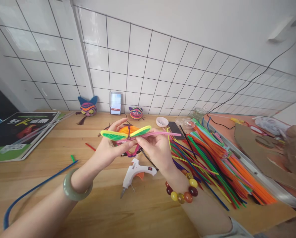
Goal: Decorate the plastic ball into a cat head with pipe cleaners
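Both my hands hold a pipe-cleaner craft (125, 133) above the wooden table (63, 158). It has two green leaf-shaped loops, an orange body and a long pink stem pointing right. My left hand (113, 142) is closed round its left part, with a green bangle on the wrist. My right hand (156, 147) pinches the pink stem from below and wears a bead bracelet. A white hot glue gun (135, 172) lies on the table just under my hands.
A large pile of coloured pipe cleaners (217, 162) lies at right, beside cardboard pieces (259, 155). A book (19, 132) sits at left, a blue pipe cleaner (34, 188) in front. Two small craft masks (88, 108), a phone on a stand (115, 103) and another phone (175, 129) stand near the tiled wall.
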### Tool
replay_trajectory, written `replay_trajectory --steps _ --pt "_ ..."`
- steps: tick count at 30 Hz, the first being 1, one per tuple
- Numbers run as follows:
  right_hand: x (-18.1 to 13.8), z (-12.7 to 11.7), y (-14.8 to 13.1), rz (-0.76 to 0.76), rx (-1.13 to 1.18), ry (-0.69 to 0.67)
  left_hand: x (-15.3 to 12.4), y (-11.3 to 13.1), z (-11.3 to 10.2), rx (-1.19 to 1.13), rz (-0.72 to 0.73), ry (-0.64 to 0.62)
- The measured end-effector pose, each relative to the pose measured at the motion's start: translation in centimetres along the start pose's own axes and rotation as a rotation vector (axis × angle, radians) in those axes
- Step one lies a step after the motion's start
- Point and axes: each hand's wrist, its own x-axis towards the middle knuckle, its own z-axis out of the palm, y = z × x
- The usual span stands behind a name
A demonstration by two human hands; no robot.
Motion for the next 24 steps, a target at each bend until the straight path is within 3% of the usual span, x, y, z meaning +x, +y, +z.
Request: replay_trajectory --steps 5,15,24 --pt "0.3 0.1 0.0 0.056 0.135 0.003 -0.1 0.0 0.1 -0.030 -0.043 0.030" --pt "0.2 0.4 0.5 0.107 0.134 0.014 0.0 -0.5 0.6 -0.157 -0.120 0.091" --pt "1.0 -0.6 0.5 0.097 0.188 -0.031 0.1 0.4 0.3 -0.129 -0.077 -0.133"
